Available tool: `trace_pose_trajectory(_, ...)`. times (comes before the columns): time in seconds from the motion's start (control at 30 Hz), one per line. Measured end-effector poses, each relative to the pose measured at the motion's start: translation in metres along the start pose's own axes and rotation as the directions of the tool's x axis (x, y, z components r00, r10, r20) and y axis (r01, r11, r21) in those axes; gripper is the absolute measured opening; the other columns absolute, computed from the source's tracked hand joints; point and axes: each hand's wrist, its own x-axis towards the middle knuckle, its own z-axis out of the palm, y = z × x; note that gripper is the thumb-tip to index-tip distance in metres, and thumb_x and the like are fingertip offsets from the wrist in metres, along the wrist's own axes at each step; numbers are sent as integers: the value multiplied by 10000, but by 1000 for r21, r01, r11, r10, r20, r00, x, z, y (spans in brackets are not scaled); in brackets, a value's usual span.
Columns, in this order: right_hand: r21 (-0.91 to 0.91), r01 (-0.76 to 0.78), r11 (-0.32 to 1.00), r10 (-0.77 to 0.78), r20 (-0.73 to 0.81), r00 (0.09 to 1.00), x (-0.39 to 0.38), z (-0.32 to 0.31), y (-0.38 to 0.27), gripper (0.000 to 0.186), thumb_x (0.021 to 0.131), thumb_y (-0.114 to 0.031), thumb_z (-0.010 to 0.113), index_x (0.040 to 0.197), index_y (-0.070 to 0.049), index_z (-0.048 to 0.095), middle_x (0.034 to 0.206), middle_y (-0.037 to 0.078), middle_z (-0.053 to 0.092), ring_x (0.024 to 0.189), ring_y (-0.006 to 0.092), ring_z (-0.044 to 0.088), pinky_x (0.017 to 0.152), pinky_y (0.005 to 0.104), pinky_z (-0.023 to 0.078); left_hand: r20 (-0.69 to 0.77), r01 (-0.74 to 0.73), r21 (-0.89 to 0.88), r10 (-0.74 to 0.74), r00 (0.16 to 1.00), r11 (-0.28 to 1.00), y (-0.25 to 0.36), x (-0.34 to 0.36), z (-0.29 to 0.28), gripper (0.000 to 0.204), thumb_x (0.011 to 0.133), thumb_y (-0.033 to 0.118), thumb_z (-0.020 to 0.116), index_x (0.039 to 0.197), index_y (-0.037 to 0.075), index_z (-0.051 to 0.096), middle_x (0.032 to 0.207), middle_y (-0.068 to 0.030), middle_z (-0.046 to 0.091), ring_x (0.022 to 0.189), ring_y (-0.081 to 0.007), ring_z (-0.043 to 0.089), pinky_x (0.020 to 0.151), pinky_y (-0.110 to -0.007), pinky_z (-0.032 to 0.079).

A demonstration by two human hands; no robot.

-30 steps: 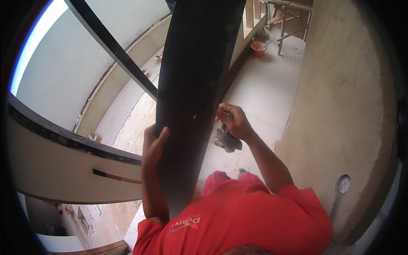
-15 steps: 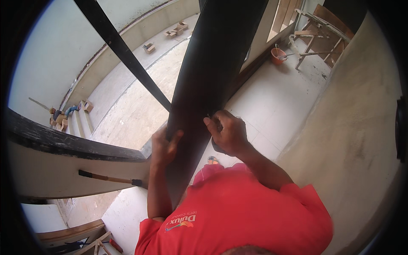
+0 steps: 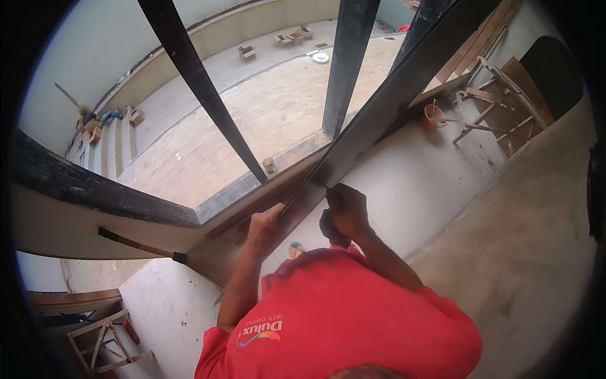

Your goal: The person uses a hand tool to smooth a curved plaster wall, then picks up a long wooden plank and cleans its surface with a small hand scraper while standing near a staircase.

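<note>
A long dark board (image 3: 391,114) runs diagonally from between my hands up toward the top right. My left hand (image 3: 264,230) is closed round its left edge. My right hand (image 3: 347,208) is closed at the board's right side, with a dark, crumpled cloth (image 3: 333,232) hanging below the fingers. Whatever small thing is at its fingertips is too dark to make out. A broom (image 3: 142,243) with a wooden handle lies across on the left, its bristles partly behind my left arm.
Dark frame uprights (image 3: 202,95) overlook a lower floor (image 3: 208,151) with cardboard boxes (image 3: 290,39) and steps (image 3: 113,155). An orange bucket (image 3: 434,117) and wooden trestle (image 3: 499,101) stand at right, beside a plastered wall (image 3: 517,252). Another wooden frame (image 3: 101,341) is at lower left.
The board has swung rightward and now shows much narrower, exposing more uprights and lower floor. My left hand has moved right and down; my right hand has moved down, staying at the board.
</note>
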Motion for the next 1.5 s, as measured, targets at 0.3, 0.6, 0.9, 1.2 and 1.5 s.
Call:
trace_pose_trajectory(0.3,-36,185,982,-185,-6,983,23,-12,20,158,977,-158,649,907,-21,686,817,172,689,752,354,712,687,440,548,-117,-138,89,148,982,986,8,10,29,197,881,109,801,856,51,614,703,-152,611,611,-385,627,533,-434,485)
trace_pose_trajectory(0.6,142,-9,990,-7,116,993,23,-41,39,261,1015,-270,682,923,-27,701,734,112,672,662,183,665,618,357,513,-65,51,11,-50,997,999,20,16,18,197,890,133,807,981,32,665,761,-173,661,667,-395,648,591,-412,511)
trace_pose_trajectory(0.9,714,-378,590,53,432,900,62,-60,112,209,1056,-201,636,1083,-14,726,1021,48,737,919,121,669,827,302,552,148,206,-487,-152,977,849,36,34,-33,482,1008,396,704,1186,-52,705,990,-16,736,952,-102,631,849,-301,530)
trace_pose_trajectory(1.2,666,-416,619,-68,573,816,63,-37,92,201,1050,-192,644,1101,-16,726,1046,53,737,936,127,670,841,306,553,73,145,-567,-125,989,811,35,37,-20,420,1011,334,697,1171,-54,709,1007,-53,742,972,-112,633,859,-309,525)
trace_pose_trajectory(1.5,626,-436,647,-70,618,783,51,-48,96,196,1043,-182,651,1118,-18,726,1070,57,736,954,133,670,854,310,555,72,185,-568,-175,982,802,37,21,-18,425,997,324,708,1166,-66,700,961,-46,736,929,-99,618,836,-298,524)
